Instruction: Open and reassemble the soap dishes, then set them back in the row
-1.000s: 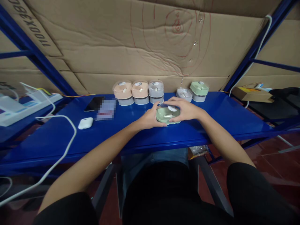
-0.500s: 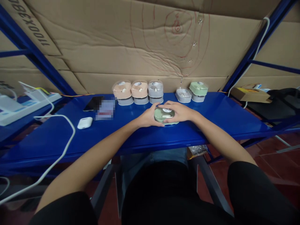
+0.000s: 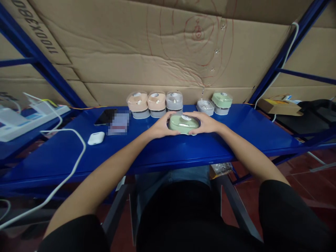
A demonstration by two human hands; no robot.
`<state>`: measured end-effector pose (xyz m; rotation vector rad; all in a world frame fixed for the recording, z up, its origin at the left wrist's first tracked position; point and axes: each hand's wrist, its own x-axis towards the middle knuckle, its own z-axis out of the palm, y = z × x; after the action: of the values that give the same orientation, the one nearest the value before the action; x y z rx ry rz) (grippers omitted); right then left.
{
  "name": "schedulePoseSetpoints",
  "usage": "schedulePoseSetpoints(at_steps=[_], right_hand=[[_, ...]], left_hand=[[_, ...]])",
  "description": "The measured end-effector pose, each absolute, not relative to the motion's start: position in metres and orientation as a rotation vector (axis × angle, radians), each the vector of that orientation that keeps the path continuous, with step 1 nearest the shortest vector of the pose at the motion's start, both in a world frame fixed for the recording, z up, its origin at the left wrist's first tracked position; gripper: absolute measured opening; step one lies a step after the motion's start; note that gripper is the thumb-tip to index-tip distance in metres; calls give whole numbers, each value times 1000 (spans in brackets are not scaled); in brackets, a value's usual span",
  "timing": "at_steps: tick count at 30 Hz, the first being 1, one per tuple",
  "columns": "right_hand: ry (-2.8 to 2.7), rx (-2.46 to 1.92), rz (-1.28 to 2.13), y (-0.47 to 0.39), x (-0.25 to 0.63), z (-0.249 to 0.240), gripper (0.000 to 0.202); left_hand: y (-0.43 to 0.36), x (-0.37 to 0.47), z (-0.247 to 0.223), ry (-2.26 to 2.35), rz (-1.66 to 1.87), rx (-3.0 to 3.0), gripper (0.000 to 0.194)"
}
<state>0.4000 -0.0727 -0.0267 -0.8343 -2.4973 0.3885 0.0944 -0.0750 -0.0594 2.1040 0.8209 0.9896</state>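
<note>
A pale green oval box (image 3: 184,125) with a clear lid and a round label on top is held between my two hands, above the front middle of the blue table. My left hand (image 3: 162,126) grips its left end, thumb along the near side. Around the right end wraps my right hand (image 3: 206,123), its thumb also at the near side. Behind the hands stand a grey box (image 3: 174,100), two peach boxes (image 3: 156,100) stacked on grey ones, a low grey box (image 3: 205,106) and a green box (image 3: 222,100) on a grey one.
On the blue table (image 3: 110,154) to the left lie a white earbud case (image 3: 96,138), a dark phone (image 3: 105,117) and a blurred-out item (image 3: 119,122). A white cable (image 3: 78,157) crosses the left side. Cardboard (image 3: 118,45) walls the back. An open carton (image 3: 280,106) sits at the right.
My right hand has shifted from over the box's top to its right end. The green box is turned slightly and now shows more of its near side.
</note>
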Motion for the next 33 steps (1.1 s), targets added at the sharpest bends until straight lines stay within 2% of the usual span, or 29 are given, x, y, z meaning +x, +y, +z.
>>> schedulePoseSetpoints(at_steps=[4, 7, 12, 17, 23, 27, 33], right_hand=[[-2293, -952, 169, -65, 411, -8, 98], [-1999, -1345, -104, -50, 425, 10, 101], [-1690, -1935, -297, -17, 428, 24, 88], [-1670, -2125, -363, -1, 410, 11, 84], [-1725, -2042, -519, -4, 407, 0, 86], [-1929, -1735, -528, -7, 394, 4, 88], [-2440, -1201, -406, 15, 330, -2, 121]], left_hand=[[-64, 96, -62, 837, 1289, 1930, 90], [-57, 95, -63, 948, 1424, 1864, 78], [-61, 97, -62, 1022, 1411, 1898, 63], [-70, 100, -59, 1054, 1337, 1961, 59], [-73, 99, -57, 1086, 1268, 2008, 58], [-74, 100, -55, 1105, 1279, 2031, 56], [-68, 95, -52, 1183, 1481, 2021, 38]])
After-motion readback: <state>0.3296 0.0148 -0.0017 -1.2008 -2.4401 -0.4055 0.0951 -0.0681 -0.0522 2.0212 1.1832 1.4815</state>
